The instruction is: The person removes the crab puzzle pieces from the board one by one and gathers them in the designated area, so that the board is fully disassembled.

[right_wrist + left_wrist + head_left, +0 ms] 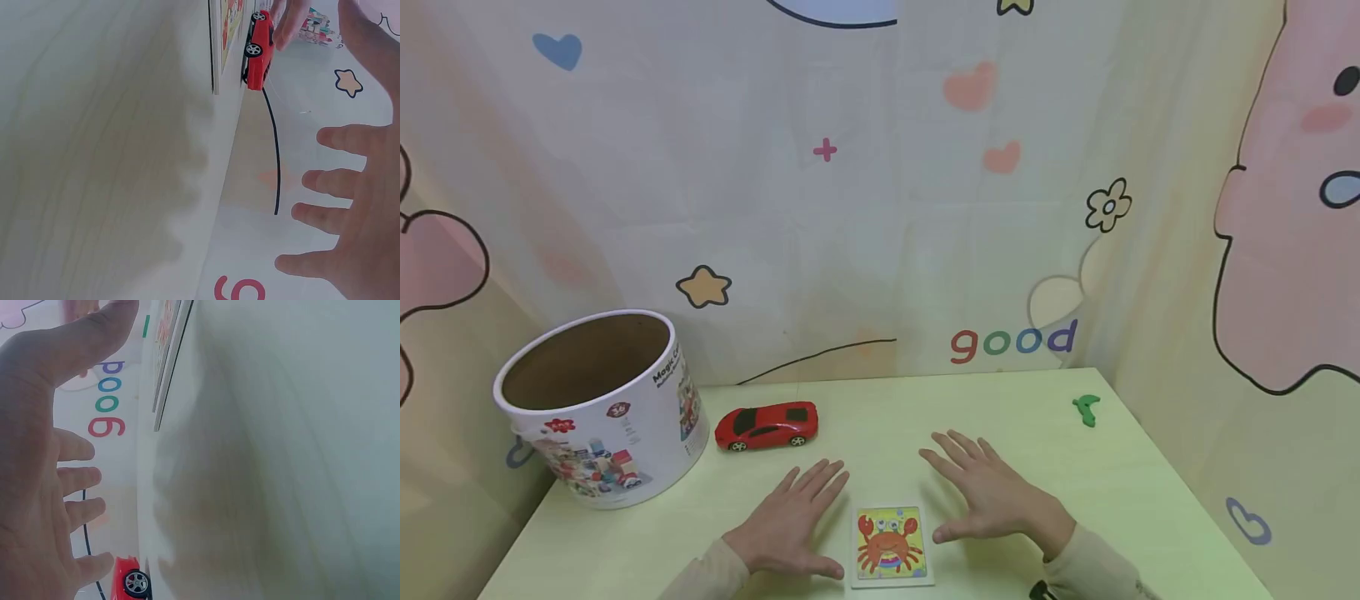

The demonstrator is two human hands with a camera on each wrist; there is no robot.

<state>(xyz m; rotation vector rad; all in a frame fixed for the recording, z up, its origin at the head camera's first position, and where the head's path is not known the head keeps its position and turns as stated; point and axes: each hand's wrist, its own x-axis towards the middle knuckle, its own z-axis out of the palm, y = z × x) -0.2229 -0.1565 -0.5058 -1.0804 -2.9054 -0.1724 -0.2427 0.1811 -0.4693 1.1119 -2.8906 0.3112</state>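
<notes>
A square crab picture puzzle [890, 546] with a pale frame lies flat near the table's front edge. To its left is my left hand [793, 522], fingers spread, holding nothing. My right hand [992, 492] hovers on the other side, its fingers also spread and its palm free. In both wrist views the hands are raised above the tabletop, and the puzzle's edge [169, 369] shows beyond the left thumb. Behind the left hand stands a red toy car [767, 426], whose side also appears in the right wrist view.
A large white bucket [617, 450] with printed toy pictures stands at the table's left, open at the top. At the far right lies a small green piece [1086, 409] of unclear kind. A patterned curtain [850, 208] hangs behind the pale table [1000, 400].
</notes>
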